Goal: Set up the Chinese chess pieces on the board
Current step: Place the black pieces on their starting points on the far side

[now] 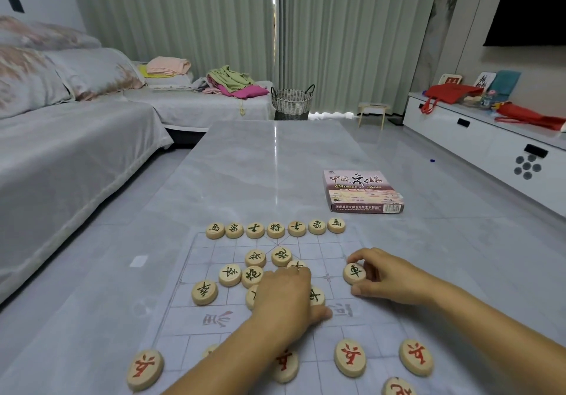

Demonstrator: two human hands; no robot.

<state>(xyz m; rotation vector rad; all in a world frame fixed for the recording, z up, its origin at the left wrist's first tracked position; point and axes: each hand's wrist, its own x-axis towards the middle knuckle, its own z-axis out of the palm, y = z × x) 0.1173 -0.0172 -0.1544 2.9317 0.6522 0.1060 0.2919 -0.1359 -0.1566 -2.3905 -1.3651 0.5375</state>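
Observation:
A thin translucent chess board [214,315] lies on the grey table. Along its far edge stands a row of several black-lettered wooden pieces [275,230]. More black pieces lie loose in the middle [255,258]. Red-lettered pieces [350,358] sit along the near side. My right hand [389,278] pinches a black chariot piece [354,273] near the board's right edge. My left hand [283,295] rests palm down over the loose middle pieces, hiding some of them; its grip cannot be made out.
The chess box [363,191] lies on the table beyond the board, to the right. A sofa [61,155] runs along the left, a white cabinet [490,140] along the right. A woven basket [292,100] stands past the table's far end.

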